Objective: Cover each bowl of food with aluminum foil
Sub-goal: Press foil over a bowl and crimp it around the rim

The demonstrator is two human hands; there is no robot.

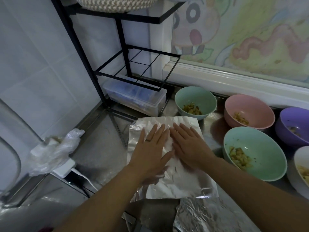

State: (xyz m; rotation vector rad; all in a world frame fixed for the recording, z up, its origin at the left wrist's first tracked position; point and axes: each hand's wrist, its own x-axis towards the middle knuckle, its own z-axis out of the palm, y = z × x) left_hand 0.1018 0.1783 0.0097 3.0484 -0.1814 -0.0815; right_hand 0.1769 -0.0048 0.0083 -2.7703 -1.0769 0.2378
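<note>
Aluminium foil sheet (184, 181): a silvery, lightly creased rectangle that is lying spread on the steel counter (103, 139), its near edge wrinkling and overlapping a second, more crumpled piece of foil (200, 213).

Left hand (150, 148): it is lying palm-down on the sheet's left half, fingers (160, 131) straight, close together and pointing away from the person, with a ring (148, 140) on one finger. It is gripping nothing.

Right hand (190, 146): it is pressing flat on the sheet just beside the left hand. Its fingers (182, 129) are extended and slightly fanned, the tips nearly meeting the left hand's fingertips.

The foil is lying directly beneath both palms, extending beyond the fingertips toward the small green bowl (195, 96).

Further right, all uncovered and holding food pieces, are standing the large green bowl (265, 148), pink bowl (250, 104), purple bowl (296, 121) and white bowl (301, 158).
</note>
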